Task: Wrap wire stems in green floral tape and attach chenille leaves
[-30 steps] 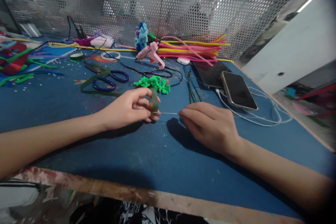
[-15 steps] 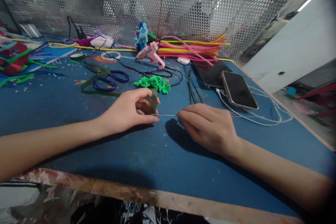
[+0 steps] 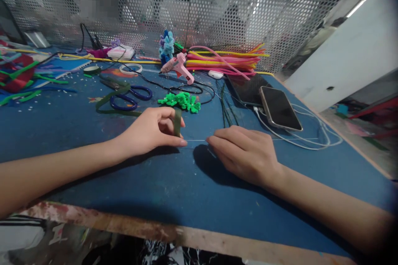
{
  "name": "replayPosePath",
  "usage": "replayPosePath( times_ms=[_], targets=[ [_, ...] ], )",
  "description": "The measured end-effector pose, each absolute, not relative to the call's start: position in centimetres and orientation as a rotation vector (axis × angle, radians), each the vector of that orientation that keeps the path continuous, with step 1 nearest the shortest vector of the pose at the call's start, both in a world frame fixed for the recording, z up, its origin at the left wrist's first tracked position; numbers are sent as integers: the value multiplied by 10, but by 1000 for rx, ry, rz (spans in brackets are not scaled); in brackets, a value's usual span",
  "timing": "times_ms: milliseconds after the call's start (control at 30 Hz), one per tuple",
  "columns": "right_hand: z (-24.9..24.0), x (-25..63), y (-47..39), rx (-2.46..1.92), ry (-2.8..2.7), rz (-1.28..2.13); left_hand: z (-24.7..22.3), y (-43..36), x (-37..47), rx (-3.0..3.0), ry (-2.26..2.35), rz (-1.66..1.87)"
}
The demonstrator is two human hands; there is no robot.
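My left hand (image 3: 155,129) pinches a dark green strip of tape (image 3: 177,122) together with one end of a thin, pale wire (image 3: 196,140). From that hand the tape trails back left across the table toward the scissors. My right hand (image 3: 244,153) is closed in a pinch on the same wire, a short gap from the left fingertips. The wire runs level between the hands, and its far part comes out beyond the right knuckles. Bright green fuzzy flower pieces (image 3: 182,102) lie just behind my left hand.
Blue-handled scissors (image 3: 124,102) lie behind my left forearm. Farther back are a pink glue gun (image 3: 178,67) with its black cord and a bundle of pipe cleaners (image 3: 224,62). Dark green stems (image 3: 226,105), a phone (image 3: 280,108) and a white cable (image 3: 326,132) lie to the right.
My left thumb and fingers have drawn closer together around the tape and wire end. The right hand keeps its pinch on the wire. The view has shifted slightly.
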State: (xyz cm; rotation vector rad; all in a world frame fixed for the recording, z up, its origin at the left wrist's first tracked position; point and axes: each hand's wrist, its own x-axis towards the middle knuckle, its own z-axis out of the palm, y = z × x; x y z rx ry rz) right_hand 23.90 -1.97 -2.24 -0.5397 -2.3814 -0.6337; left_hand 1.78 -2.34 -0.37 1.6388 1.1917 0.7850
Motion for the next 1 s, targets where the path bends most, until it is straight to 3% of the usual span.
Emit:
replayPosePath(
  times_ms=[200, 433, 633, 1000],
  targets=[
    [-12, 248, -9, -636, -2314, -649, 6, -27, 16, 1737, 1185, 791],
    [23, 260, 33, -472, -2497, -358, 29, -16, 12, 2050, 1315, 1046],
    [55, 234, 46, -120, -2729, -217, 34, 4, 31, 1987, 979, 567],
    [69, 225, 31, -80, -2804, -78, 37, 1, 43, 1553, 814, 369]
  ],
)
